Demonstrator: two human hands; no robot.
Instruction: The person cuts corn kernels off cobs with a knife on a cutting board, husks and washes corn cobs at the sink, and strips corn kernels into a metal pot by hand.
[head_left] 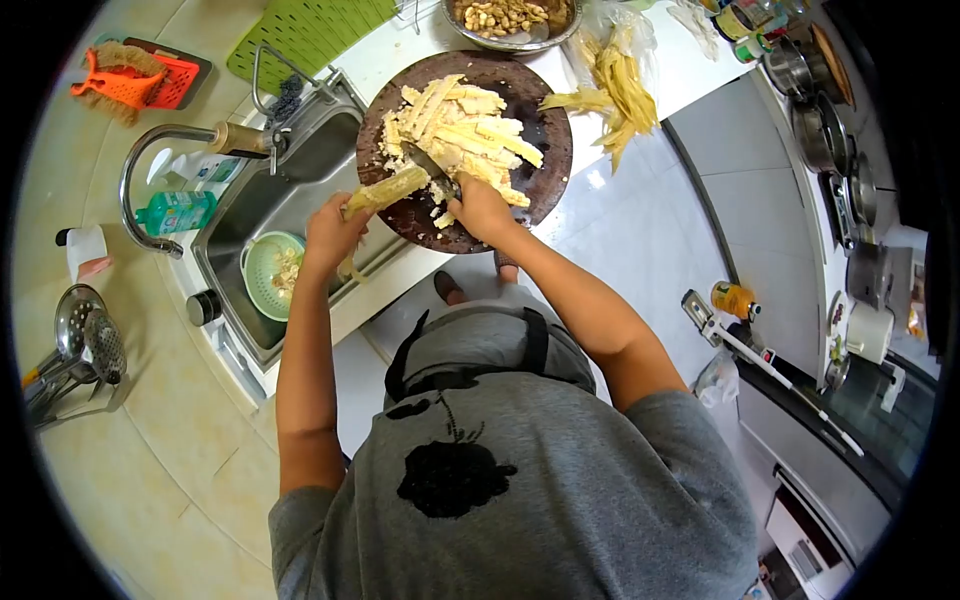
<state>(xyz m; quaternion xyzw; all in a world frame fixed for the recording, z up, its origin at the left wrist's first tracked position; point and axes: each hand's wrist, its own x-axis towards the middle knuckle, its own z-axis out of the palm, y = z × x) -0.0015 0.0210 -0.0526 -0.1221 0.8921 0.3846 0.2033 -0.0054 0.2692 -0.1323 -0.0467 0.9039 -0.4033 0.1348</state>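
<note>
Overhead view of a person working at a round dark-brown board (pixel 552 160), which lies across the white counter beside the sink (pixel 335 150); the left hand (pixel 333 238) has its fingers closed around one end of a ribbed, pale-yellow cob (pixel 388 190), whose free end slants over the board's near-left part; the right hand (pixel 482 210) has its fingers wrapped about the handle of a knife (pixel 428 165), the blade pointing up and to the left, close by the cob's free end; whether blade and cob touch cannot be told. Pale-yellow strips (pixel 470 125) are heaped on the board beyond both hands, with small crumbs scattered about them; a metal bowl (pixel 476 41) of brown pieces stands just past the board's far edge; yellow leafy lengths (pixel 628 90) lie to the right, partly over a clear plastic bag; a pale-green colander (pixel 259 278) holding light scraps sits in the sink.
</note>
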